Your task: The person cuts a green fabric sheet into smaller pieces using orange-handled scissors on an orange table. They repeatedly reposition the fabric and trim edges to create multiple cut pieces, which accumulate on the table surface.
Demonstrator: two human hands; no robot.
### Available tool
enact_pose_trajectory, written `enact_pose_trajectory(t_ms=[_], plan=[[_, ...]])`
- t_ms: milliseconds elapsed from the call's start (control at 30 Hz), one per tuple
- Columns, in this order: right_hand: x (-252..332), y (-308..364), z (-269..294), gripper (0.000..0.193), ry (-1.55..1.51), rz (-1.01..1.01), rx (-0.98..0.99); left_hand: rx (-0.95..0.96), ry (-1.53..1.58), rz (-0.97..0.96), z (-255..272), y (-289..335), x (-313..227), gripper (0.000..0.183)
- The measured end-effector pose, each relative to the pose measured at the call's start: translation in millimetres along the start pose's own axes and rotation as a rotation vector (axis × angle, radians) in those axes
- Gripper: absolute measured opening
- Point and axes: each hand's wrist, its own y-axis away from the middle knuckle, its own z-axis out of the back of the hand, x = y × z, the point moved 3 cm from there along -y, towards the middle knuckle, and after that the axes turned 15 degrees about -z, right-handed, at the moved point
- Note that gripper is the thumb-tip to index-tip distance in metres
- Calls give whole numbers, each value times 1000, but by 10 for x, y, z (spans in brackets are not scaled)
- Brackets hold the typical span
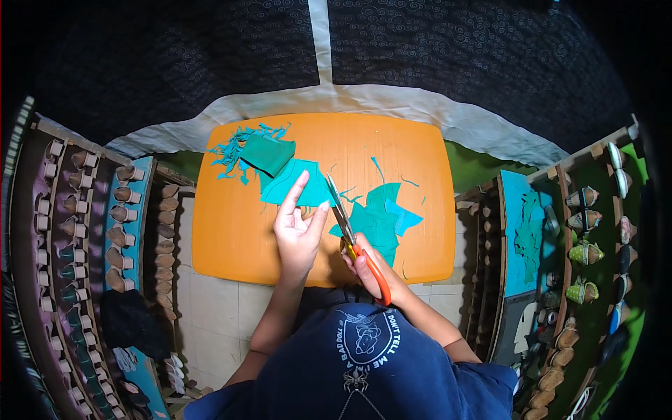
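My left hand (299, 231) grips a flat teal fabric piece (290, 183) with a curved outline drawn on it. The index finger stretches across the piece and the thumb lies at its right edge. In my right hand (364, 262) is a pair of scissors (379, 277) with orange handles. Its blades point away from me, close beside the right edge of the piece. Just beyond the left hand lies a darker green folded piece (267, 154), next to a heap of thin curled offcuts (225, 155). Right of the scissors, several cut teal pieces (378, 227) overlap.
The orange table (231, 238) has rounded corners, with thin scraps (378, 168) scattered on it. Shelves of brown shoe forms (122, 234) stand at the left. More shelves with shoes (584, 255) and a blue board with green pieces (521, 231) are at the right. A dark patterned curtain (455, 56) hangs behind.
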Motion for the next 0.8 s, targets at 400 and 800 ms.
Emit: enact_pose_trajectory(t_ms=[400,800], plan=[[50,16,-28,75,-28,-19,-3,-60,11,-8,-17,47,-20,58],[-5,32,41,58,21,28,15,51,63,36,-5,-77,-56,63]])
